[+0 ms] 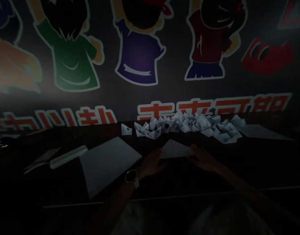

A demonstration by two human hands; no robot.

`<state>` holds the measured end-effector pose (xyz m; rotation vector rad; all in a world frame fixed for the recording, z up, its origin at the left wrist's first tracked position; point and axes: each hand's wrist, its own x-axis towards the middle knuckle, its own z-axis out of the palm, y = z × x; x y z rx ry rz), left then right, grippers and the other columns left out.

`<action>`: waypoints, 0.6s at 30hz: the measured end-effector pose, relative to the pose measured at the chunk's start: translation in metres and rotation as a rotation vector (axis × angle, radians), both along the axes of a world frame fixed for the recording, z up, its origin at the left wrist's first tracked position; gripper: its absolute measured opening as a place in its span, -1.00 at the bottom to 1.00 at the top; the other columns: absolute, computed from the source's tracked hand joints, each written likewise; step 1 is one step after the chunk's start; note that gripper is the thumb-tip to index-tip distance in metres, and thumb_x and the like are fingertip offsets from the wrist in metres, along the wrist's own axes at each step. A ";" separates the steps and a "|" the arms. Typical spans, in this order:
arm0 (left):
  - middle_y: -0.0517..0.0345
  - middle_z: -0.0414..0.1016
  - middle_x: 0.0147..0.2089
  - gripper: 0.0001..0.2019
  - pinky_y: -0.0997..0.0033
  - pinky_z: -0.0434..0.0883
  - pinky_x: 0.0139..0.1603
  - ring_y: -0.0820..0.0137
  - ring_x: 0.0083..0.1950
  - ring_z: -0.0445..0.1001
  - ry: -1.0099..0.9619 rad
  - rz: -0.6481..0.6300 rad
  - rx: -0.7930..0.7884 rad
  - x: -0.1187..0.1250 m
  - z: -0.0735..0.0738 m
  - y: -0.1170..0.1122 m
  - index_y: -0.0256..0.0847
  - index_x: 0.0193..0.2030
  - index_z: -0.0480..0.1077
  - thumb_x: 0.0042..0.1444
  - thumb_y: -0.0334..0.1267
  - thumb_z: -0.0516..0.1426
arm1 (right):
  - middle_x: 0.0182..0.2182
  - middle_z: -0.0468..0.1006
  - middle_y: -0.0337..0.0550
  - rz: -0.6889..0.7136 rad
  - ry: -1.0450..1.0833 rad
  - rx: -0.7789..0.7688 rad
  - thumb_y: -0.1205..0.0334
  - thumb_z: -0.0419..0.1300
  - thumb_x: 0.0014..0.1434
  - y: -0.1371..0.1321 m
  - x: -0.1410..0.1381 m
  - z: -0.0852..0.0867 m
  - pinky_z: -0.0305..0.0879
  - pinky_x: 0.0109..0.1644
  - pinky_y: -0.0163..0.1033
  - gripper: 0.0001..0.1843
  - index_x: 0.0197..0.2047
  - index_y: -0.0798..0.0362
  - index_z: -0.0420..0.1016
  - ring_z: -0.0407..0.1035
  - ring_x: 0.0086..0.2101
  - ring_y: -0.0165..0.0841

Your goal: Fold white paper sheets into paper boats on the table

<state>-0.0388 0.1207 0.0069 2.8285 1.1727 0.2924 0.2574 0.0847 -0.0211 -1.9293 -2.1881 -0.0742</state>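
In dim light, a partly folded white paper point(174, 149), shaped like a triangle, lies on the dark table point(250, 163) in front of me. My left hand point(151, 163), with a watch on its wrist, rests on the paper's left corner, fingers stretched flat. My right hand point(203, 158) presses on the paper's right corner, fingers also flat. A stack of plain white sheets point(108, 163) lies just left of my left hand.
A heap of several folded paper boats point(189, 125) stretches along the table's far edge. A loose sheet point(260, 132) lies at the right, a pale roll point(68, 156) at the left. A cartoon mural wall point(140, 55) rises behind the table.
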 end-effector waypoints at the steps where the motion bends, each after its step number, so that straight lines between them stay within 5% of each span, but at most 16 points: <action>1: -0.12 -0.12 0.35 -0.28 0.20 -0.07 0.29 0.22 0.36 -0.13 0.008 0.000 -0.009 -0.004 0.003 -0.003 -0.34 0.29 -0.05 0.16 0.17 -0.21 | 0.26 -0.02 0.13 -0.011 -0.015 0.014 -0.32 -0.25 0.12 -0.001 -0.002 0.000 -0.20 0.27 0.05 -0.10 0.27 0.24 0.02 -0.16 0.25 -0.15; 5: -0.10 -0.11 0.35 -0.29 0.12 -0.13 0.31 0.22 0.36 -0.13 0.037 -0.018 -0.034 -0.017 0.014 -0.026 -0.31 0.30 -0.07 0.17 0.18 -0.25 | 0.23 0.08 0.21 -0.050 -0.076 0.083 -0.37 -0.20 0.06 -0.010 -0.008 -0.002 -0.21 0.26 0.11 -0.05 0.23 0.27 0.13 -0.11 0.23 -0.04; 9: -0.08 0.04 0.32 -0.28 0.07 -0.16 0.32 0.19 0.33 -0.04 -0.011 -0.048 0.100 -0.027 0.013 -0.065 -0.24 0.28 0.01 0.12 0.23 -0.19 | 0.20 0.11 0.29 -0.004 -0.106 0.189 -0.39 -0.15 0.03 -0.031 -0.016 -0.002 -0.25 0.25 0.16 -0.04 0.19 0.30 0.21 -0.12 0.23 0.00; 13: -0.09 0.21 0.23 -0.29 -0.02 -0.03 0.27 0.11 0.28 0.09 -0.025 -0.177 0.369 -0.030 -0.016 -0.098 -0.27 0.23 0.09 0.05 0.19 -0.03 | 0.25 0.03 0.15 0.208 -0.101 0.304 -0.30 -0.05 0.05 -0.064 -0.039 0.005 -0.24 0.25 0.17 -0.10 0.26 0.18 0.06 -0.16 0.24 -0.03; 15: 0.01 0.40 0.06 -0.57 0.08 0.09 0.24 0.22 0.15 0.28 -0.085 -0.186 0.546 -0.026 -0.036 -0.110 -0.23 0.07 0.26 0.14 -0.03 0.02 | 0.26 0.04 0.09 0.429 -0.108 0.285 -0.23 0.03 0.04 -0.081 -0.057 0.004 -0.11 0.24 0.07 -0.10 0.30 0.17 -0.04 -0.08 0.22 -0.07; 16: 0.11 0.48 -0.08 -0.76 0.18 0.13 0.23 0.34 0.04 0.38 -0.176 -0.162 0.633 -0.023 -0.044 -0.116 -0.19 -0.05 0.34 0.18 -0.20 0.02 | 0.25 0.07 0.07 0.501 -0.117 0.297 -0.16 0.07 0.04 -0.089 -0.066 0.002 -0.07 0.23 0.05 -0.13 0.29 0.17 0.00 -0.03 0.21 -0.07; 18: 0.22 0.51 -0.25 -0.83 0.29 0.17 0.20 0.47 -0.13 0.44 -0.345 -0.171 0.709 -0.018 -0.052 -0.124 -0.17 -0.23 0.38 0.21 -0.34 -0.03 | 0.22 0.15 0.01 0.554 -0.161 0.358 0.06 0.10 0.06 -0.103 -0.084 -0.005 0.06 0.18 -0.03 -0.35 0.20 0.12 0.20 0.11 0.14 -0.11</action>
